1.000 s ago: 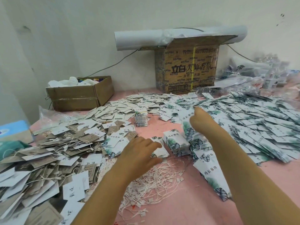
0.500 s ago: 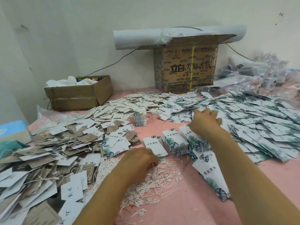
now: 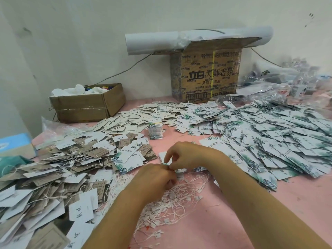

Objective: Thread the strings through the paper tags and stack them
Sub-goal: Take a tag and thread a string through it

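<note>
My right hand [image 3: 186,155] pinches a white paper tag with green leaf print [image 3: 164,159] just above the pink table. My left hand [image 3: 156,178] meets it from below with curled fingers; whether it pinches a string there is hidden. Under both hands lies a tangle of white strings with small plastic ends [image 3: 172,203]. A wide heap of leaf-print tags [image 3: 269,141] spreads to the right. A heap of brown and white tags with strings [image 3: 53,169] covers the left. A small upright stack of tags [image 3: 155,131] stands further back.
An open low cardboard box [image 3: 86,106] sits at the back left. A taller printed carton [image 3: 206,76] with a paper roll [image 3: 179,40] on top stands against the wall. Clear plastic bags and bottles [image 3: 294,87] crowd the far right. Bare pink table [image 3: 269,212] shows near right.
My right hand came back from the far leaf-print heap with a tag to the middle. My left hand lifted off the strings and met it.
</note>
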